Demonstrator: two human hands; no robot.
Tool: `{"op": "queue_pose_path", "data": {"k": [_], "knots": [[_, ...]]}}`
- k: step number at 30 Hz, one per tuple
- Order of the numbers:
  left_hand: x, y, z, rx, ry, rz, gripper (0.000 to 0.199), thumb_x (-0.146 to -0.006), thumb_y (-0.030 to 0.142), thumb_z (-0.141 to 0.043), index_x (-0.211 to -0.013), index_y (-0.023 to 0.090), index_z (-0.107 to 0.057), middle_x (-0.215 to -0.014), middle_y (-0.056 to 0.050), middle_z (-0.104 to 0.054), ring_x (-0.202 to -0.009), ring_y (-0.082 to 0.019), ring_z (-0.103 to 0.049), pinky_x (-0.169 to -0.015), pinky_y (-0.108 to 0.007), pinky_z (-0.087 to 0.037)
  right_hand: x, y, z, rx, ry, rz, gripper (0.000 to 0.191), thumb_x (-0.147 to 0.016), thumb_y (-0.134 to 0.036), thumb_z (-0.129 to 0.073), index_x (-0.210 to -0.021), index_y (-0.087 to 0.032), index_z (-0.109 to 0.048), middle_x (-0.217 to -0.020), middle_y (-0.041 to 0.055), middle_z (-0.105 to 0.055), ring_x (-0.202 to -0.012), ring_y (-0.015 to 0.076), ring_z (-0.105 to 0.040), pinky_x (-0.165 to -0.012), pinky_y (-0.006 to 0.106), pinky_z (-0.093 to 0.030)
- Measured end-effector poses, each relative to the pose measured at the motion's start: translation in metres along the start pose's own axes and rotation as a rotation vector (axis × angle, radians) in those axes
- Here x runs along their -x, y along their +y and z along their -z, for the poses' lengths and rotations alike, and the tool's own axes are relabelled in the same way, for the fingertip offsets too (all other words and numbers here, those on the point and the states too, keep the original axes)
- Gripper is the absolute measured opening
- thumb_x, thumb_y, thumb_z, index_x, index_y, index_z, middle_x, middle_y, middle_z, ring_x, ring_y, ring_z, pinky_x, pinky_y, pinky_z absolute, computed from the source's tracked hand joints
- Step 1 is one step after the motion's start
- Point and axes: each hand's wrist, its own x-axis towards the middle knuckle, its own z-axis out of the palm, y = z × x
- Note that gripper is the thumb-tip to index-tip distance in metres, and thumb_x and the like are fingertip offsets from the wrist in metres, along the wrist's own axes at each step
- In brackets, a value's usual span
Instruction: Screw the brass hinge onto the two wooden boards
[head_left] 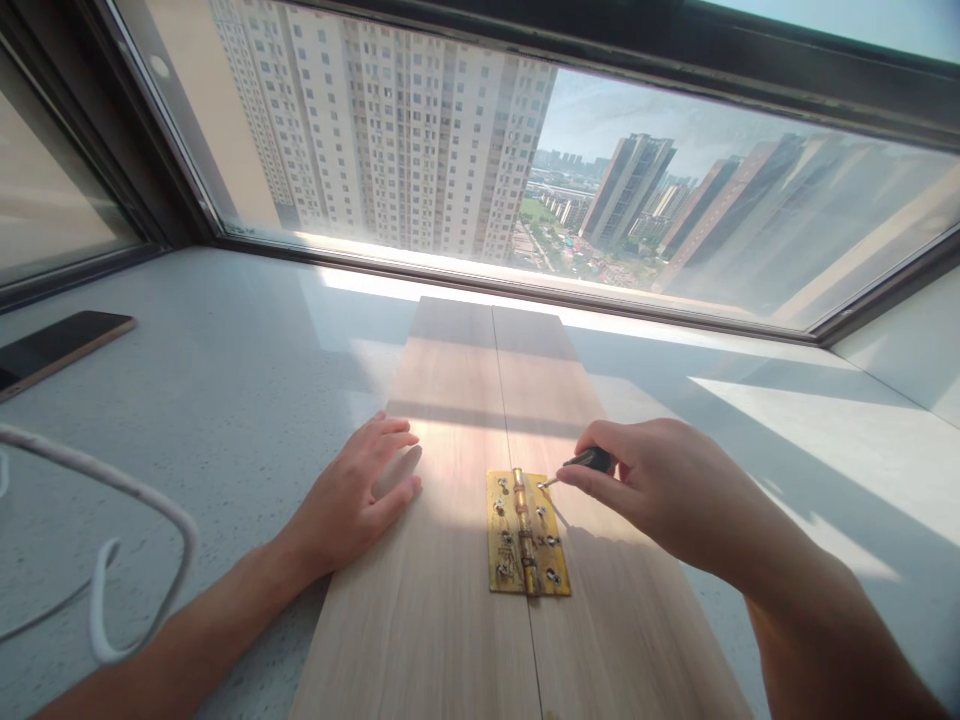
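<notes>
Two light wooden boards lie side by side on a pale stone sill. A brass hinge with several screws spans the seam between them. My right hand grips a small dark-handled screwdriver, its tip at a screw in the hinge's upper right corner. Flat on the left board, just left of the hinge, my left hand rests with its fingers spread and holds nothing.
A dark phone lies at the far left of the sill. A white cable loops at the near left. A large window with a dark frame runs along the back, showing tall buildings outside.
</notes>
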Motion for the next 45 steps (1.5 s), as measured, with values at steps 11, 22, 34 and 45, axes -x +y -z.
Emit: {"op": "queue_pose_path", "data": {"k": [11,22,34,45], "knots": [[-0.037,0.075,0.001,0.2,0.104,-0.294,0.049,-0.085,0.031,-0.064,-0.129,0.019,-0.047,-0.111,-0.01,-0.067,-0.102,-0.024,-0.063,-0.087,-0.042,-0.052,-0.016,-0.004,-0.009,-0.128,0.153,0.015,0.047,-0.076,-0.052,-0.062,-0.05,-0.02,-0.04,-0.043,-0.0047,-0.04,-0.046,0.0097,-0.033,-0.045,0.027,-0.023],[-0.083,0.123,-0.046,0.464,0.204,-0.397,0.036,-0.076,0.014,-0.068,-0.11,0.019,-0.058,-0.082,-0.003,-0.071,-0.073,-0.017,-0.068,-0.061,-0.025,-0.053,-0.017,0.004,-0.007,-0.249,0.044,-0.156,0.047,-0.067,-0.065,-0.065,-0.049,-0.022,-0.06,-0.043,-0.0031,-0.047,-0.044,0.0118,-0.042,-0.042,0.028,-0.029],[-0.079,0.125,-0.039,0.761,0.04,-0.257,0.024,-0.081,0.018,-0.069,-0.105,0.015,-0.07,-0.084,-0.003,-0.071,-0.075,-0.014,-0.066,-0.074,-0.029,-0.059,0.036,0.067,-0.026,-0.488,0.156,-0.199,0.047,-0.083,-0.064,-0.051,-0.073,-0.021,-0.068,-0.06,-0.0004,-0.06,-0.055,0.0147,-0.053,-0.052,0.027,-0.038],[-0.066,0.135,-0.027,0.774,-0.249,-0.117,0.015,-0.093,0.023,-0.046,-0.106,0.02,-0.053,-0.089,-0.004,-0.062,-0.081,-0.016,-0.059,-0.071,-0.031,-0.05,0.062,0.084,-0.074,-0.694,0.099,-0.218,0.043,-0.088,-0.056,-0.05,-0.072,-0.02,-0.065,-0.067,0.0033,-0.066,-0.06,0.0171,-0.057,-0.06,0.031,-0.045]]}}
